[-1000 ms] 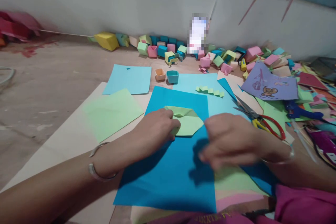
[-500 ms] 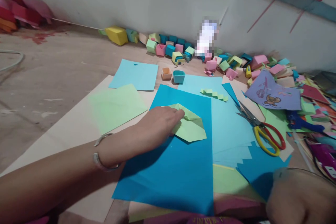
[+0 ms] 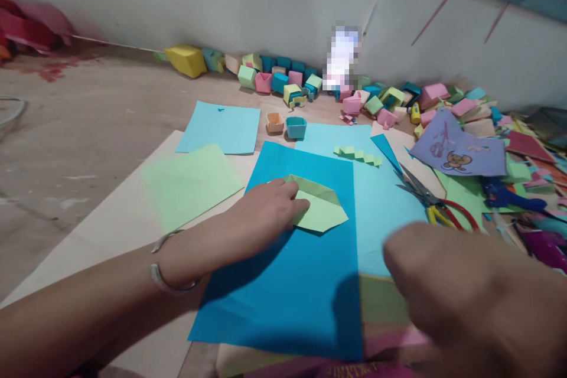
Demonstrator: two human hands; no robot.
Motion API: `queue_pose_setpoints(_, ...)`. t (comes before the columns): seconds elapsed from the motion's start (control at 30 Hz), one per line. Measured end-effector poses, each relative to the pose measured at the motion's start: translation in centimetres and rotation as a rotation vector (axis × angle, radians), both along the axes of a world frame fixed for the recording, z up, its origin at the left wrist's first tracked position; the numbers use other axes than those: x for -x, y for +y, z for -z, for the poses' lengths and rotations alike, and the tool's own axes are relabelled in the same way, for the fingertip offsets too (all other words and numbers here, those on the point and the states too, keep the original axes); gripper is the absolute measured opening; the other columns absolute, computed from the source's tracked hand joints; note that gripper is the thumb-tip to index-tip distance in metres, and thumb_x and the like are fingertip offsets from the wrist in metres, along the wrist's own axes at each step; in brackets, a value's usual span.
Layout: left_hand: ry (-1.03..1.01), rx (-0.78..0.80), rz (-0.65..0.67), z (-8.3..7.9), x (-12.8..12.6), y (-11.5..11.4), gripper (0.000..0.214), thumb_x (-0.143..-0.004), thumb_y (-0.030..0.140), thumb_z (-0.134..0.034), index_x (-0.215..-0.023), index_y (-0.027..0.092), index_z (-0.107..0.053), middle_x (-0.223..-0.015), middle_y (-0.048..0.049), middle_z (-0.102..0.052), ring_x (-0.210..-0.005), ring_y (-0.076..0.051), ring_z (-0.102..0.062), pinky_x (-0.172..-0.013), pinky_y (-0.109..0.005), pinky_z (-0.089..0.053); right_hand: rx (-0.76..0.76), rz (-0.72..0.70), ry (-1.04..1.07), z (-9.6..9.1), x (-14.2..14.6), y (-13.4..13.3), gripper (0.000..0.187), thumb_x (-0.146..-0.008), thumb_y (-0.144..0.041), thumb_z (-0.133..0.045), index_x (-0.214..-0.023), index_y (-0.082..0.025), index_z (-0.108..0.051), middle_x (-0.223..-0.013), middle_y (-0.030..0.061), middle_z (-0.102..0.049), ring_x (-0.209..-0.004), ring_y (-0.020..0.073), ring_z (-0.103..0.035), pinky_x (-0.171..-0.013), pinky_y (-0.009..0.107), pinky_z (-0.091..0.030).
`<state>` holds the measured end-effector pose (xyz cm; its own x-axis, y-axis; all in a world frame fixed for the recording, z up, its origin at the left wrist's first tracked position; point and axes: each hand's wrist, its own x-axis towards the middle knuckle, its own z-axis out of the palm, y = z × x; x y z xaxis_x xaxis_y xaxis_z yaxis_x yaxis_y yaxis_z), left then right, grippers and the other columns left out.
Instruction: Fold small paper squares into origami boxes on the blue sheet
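My left hand (image 3: pixel 270 207), with a silver bangle at the wrist, is closed on the left end of a folded light green paper (image 3: pixel 325 208). The paper has creases and pointed corners, and it lies over a blue sheet (image 3: pixel 287 289). My right hand (image 3: pixel 469 289) is raised at the lower right, smeared by motion, with its fingers not distinct. Beyond it lie open-bladed scissors (image 3: pixel 432 201) with red and yellow handles, partly covered by the hand. A zigzag-edged green strip (image 3: pixel 357 156) rests on the light blue sheets (image 3: pixel 376 207).
Left of the blue sheet is a flat green square (image 3: pixel 190 186). Two small paper boxes, one orange (image 3: pixel 274 122) and one teal (image 3: pixel 296 127), stand behind. Many folded paper blocks (image 3: pixel 280 82) line the wall, near a blurred-out bright screen (image 3: pixel 342 59). A blue glue gun (image 3: pixel 509 198) lies right.
My right hand has moved up and inward from the lower right corner, now hiding part of the scissors. My left hand keeps hold of the green paper, whose fold lies more open.
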<state>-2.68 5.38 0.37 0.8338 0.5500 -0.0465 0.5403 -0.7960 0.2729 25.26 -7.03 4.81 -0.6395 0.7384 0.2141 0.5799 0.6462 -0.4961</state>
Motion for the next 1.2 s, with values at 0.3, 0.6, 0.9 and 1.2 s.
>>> queue_pose_setpoints(0.3, 0.148, -0.087, 0.046, -0.4, -0.4, -0.8, 0.028, -0.094, 0.01, -0.038, -0.113, 0.017, -0.058, -0.096, -0.0101, -0.057, -0.082, -0.023, -0.049, -0.07, -0.036, -0.038, 0.054, 0.296, -0.138, 7.4, 5.0, 13.0, 0.021, -0.088, -0.028, -0.056, -0.104, -0.016, -0.061, -0.09, 0.0081, -0.064, -0.077, 0.0182, -0.055, -0.065, 0.029, -0.038)
queue_pose_setpoints(0.6, -0.427, -0.173, -0.398, 1.1, -0.6, 0.8, 0.056, -0.089, 0.018, -0.051, -0.141, 0.017, -0.03, -0.14, -0.0193, -0.038, -0.133, -0.034, -0.035, -0.106, -0.053, -0.037, 0.353, 0.56, 0.406, 7.1, 4.2, 13.4, 0.01, -0.074, -0.025, -0.06, -0.071, -0.018, -0.053, -0.063, -0.0034, -0.053, -0.057, 0.0103, -0.047, -0.053, 0.023, -0.035)
queue_pose_setpoints(0.9, -1.036, 1.046, -0.661, 1.5, -2.2, 0.0, 0.035, -0.081, 0.04, -0.066, -0.107, 0.017, -0.06, -0.093, -0.0078, -0.067, -0.079, -0.02, -0.062, -0.066, -0.03, -0.05, 0.589, 0.477, 0.691, 7.8, 6.8, 11.4, 0.015, -0.078, -0.03, -0.06, -0.076, -0.021, -0.048, -0.058, -0.0058, -0.051, -0.05, 0.0118, -0.052, -0.047, 0.024, -0.041)
queue_pose_setpoints(1.2, -1.065, 1.2, -0.635, 3.3, -2.8, -0.3, 0.027, -0.074, 0.026, -0.069, -0.098, 0.015, -0.064, -0.082, -0.0068, -0.069, -0.073, -0.019, -0.063, -0.065, -0.029, -0.05, 0.26, 0.467, 0.606, 9.0, 6.9, 12.4, 0.015, -0.078, -0.026, -0.062, -0.084, -0.02, -0.05, -0.067, -0.0053, -0.048, -0.057, 0.0094, -0.043, -0.053, 0.024, -0.036)
